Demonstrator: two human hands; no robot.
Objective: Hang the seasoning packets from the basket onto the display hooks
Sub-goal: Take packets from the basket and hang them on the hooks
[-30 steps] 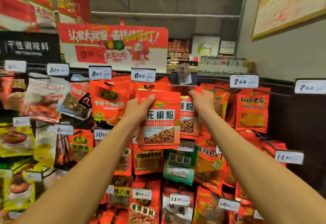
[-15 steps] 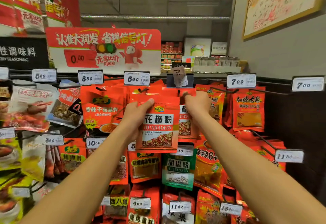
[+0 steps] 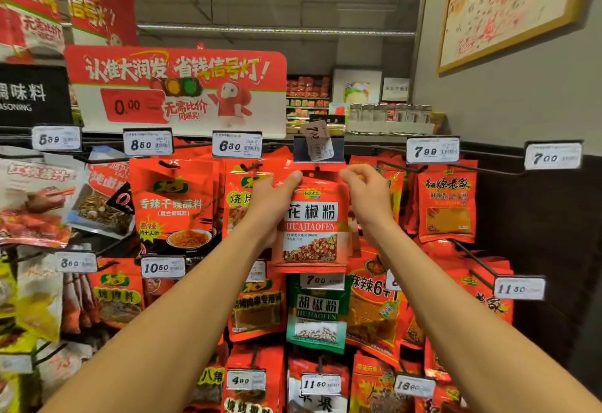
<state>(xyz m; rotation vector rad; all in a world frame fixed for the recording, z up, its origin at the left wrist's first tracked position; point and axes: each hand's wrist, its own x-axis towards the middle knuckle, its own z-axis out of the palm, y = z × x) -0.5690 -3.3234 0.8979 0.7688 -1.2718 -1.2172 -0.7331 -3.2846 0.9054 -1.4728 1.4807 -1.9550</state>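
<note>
Both hands hold the red HUAJIAOFEN packet [image 3: 311, 223] upright against the display, the left hand [image 3: 272, 202] pinching its top corner at 10 o'clock and the right hand [image 3: 366, 196] curled at the 2 o'clock corner, just below the crooked price tag [image 3: 316, 140].

Above my rack stands a red and white promotional sign [image 3: 176, 90] showing a traffic light and 0.00. To its left I see a black category sign [image 3: 31, 95]. On the right wall hangs a gold-framed picture [image 3: 508, 5]. Far back, glass jars [image 3: 389, 113] line a ledge, with stocked shelves [image 3: 308, 95] beyond.
</note>
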